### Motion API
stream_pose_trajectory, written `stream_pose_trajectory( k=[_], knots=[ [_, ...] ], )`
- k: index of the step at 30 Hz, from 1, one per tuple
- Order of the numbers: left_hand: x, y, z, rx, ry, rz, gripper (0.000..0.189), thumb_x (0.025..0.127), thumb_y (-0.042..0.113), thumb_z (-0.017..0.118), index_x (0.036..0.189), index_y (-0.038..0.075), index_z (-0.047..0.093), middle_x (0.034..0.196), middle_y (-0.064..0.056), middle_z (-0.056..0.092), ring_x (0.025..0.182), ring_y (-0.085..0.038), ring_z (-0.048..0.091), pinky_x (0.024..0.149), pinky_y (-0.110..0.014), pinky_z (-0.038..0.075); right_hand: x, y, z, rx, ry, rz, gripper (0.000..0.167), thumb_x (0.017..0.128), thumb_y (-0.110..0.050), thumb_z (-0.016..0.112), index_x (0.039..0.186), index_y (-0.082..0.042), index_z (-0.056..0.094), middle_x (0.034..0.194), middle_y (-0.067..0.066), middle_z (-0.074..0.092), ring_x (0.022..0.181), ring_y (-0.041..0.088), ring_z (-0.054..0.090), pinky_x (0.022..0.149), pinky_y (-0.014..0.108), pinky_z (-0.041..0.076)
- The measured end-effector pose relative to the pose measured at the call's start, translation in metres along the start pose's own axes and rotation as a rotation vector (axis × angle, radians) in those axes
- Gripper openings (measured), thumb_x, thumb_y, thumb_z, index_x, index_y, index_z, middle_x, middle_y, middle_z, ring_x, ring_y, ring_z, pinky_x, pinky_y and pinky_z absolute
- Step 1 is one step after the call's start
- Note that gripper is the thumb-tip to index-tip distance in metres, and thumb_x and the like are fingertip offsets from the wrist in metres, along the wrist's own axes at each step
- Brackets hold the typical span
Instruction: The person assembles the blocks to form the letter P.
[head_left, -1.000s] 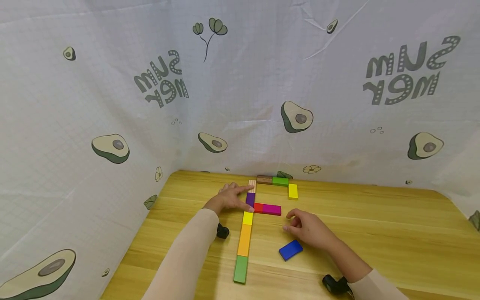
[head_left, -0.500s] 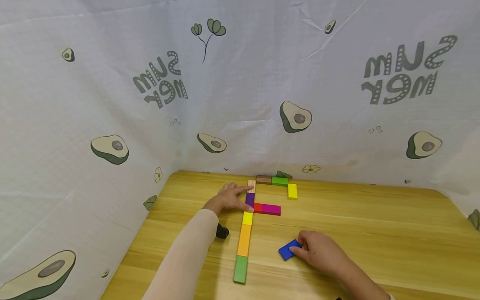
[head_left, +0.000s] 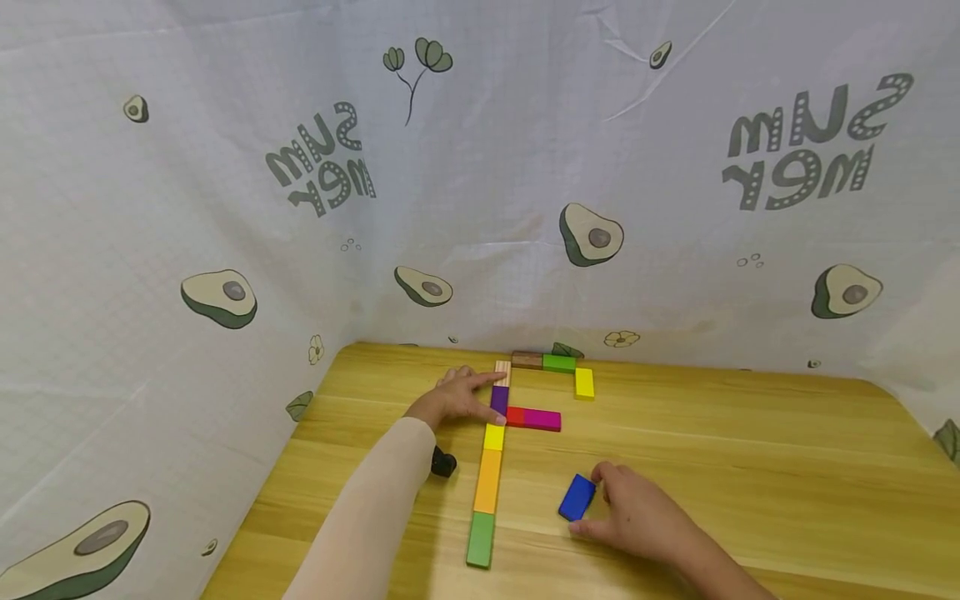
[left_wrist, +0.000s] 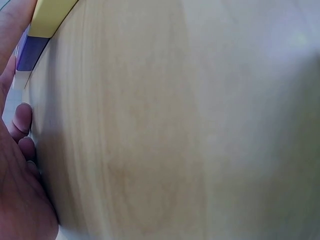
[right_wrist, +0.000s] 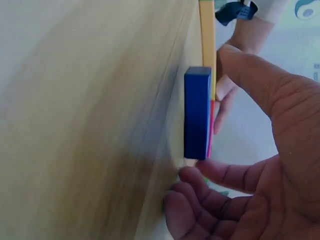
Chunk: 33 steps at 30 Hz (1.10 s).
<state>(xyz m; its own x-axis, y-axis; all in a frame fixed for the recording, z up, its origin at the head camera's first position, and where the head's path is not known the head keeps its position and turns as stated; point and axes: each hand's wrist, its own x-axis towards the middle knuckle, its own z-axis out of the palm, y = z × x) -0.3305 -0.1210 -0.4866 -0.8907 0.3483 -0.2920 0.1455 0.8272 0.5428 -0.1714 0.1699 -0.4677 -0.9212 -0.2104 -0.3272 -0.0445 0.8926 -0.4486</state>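
My left hand (head_left: 457, 396) rests beside a column of flat blocks at left centre. Its index fingertip touches the striped pale wood block (head_left: 503, 373); its thumb tip is where the purple block (head_left: 499, 400) meets a yellow block (head_left: 495, 437). The left wrist view shows this yellow block (left_wrist: 50, 17) near the hand's thumb side. My right hand (head_left: 637, 512) is around a blue block (head_left: 577, 498) lying slanted on the table. In the right wrist view the thumb stands apart from the blue block (right_wrist: 197, 112), with the index fingertip near its far end.
Below the yellow block, the column continues with an orange block (head_left: 487, 481) and a green block (head_left: 481, 539). A red block (head_left: 516, 416) and a magenta block (head_left: 542, 419) branch right. Brown (head_left: 527, 360), bright green (head_left: 558, 363) and yellow blocks (head_left: 584, 384) lie along the back.
My right hand has moved down to the blue block, which has turned to a steeper angle. Its thumb has shifted to the block's near end. My left hand has stayed in place.
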Motion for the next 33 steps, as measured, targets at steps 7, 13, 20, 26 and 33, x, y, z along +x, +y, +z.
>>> stream_pose_trajectory(
  k=[7, 13, 20, 26, 33],
  knots=[
    [0.001, -0.002, -0.001, 0.007, 0.001, -0.002, 0.091, 0.071, 0.064, 0.085, 0.15, 0.055, 0.041, 0.147, -0.003, 0.045, 0.132, -0.027, 0.035, 0.115, -0.058, 0.034, -0.001, -0.004, 0.007, -0.063, 0.031, 0.017, 0.079, 0.067, -0.061, 0.088, 0.118, -0.008, 0.06, 0.086, 0.002, 0.056, 0.077, 0.017, 0.051, 0.07, 0.035, 0.049],
    [0.001, -0.002, 0.0, 0.011, 0.006, -0.009, 0.091, 0.071, 0.064, 0.085, 0.15, 0.055, 0.041, 0.145, -0.002, 0.046, 0.13, -0.026, 0.036, 0.114, -0.056, 0.035, 0.001, -0.004, 0.008, -0.059, 0.043, 0.015, 0.07, 0.072, -0.057, 0.087, 0.114, -0.009, 0.06, 0.087, 0.001, 0.057, 0.077, 0.016, 0.052, 0.069, 0.034, 0.049],
    [0.003, -0.002, 0.0, 0.033, 0.005, -0.014, 0.091, 0.072, 0.064, 0.084, 0.151, 0.055, 0.039, 0.14, -0.001, 0.047, 0.124, -0.024, 0.038, 0.11, -0.05, 0.038, 0.002, -0.001, 0.003, -0.003, 0.072, 0.004, 0.066, 0.07, -0.054, 0.089, 0.11, -0.009, 0.062, 0.085, 0.0, 0.059, 0.075, 0.015, 0.053, 0.067, 0.032, 0.048],
    [0.002, -0.001, -0.001, 0.03, 0.008, -0.006, 0.091, 0.071, 0.067, 0.083, 0.15, 0.056, 0.04, 0.138, -0.001, 0.048, 0.123, -0.023, 0.038, 0.109, -0.049, 0.039, 0.014, 0.004, -0.005, 0.056, 0.136, -0.001, 0.071, 0.074, -0.058, 0.085, 0.114, -0.005, 0.062, 0.089, 0.0, 0.062, 0.077, 0.015, 0.055, 0.069, 0.033, 0.052],
    [0.002, -0.001, 0.001, 0.022, 0.01, -0.01, 0.091, 0.07, 0.067, 0.084, 0.149, 0.057, 0.041, 0.137, 0.0, 0.048, 0.122, -0.022, 0.037, 0.109, -0.05, 0.039, 0.035, 0.012, -0.014, 0.087, 0.198, -0.031, 0.069, 0.08, -0.056, 0.081, 0.114, 0.001, 0.058, 0.086, 0.003, 0.06, 0.074, 0.017, 0.053, 0.065, 0.031, 0.047]
  ],
)
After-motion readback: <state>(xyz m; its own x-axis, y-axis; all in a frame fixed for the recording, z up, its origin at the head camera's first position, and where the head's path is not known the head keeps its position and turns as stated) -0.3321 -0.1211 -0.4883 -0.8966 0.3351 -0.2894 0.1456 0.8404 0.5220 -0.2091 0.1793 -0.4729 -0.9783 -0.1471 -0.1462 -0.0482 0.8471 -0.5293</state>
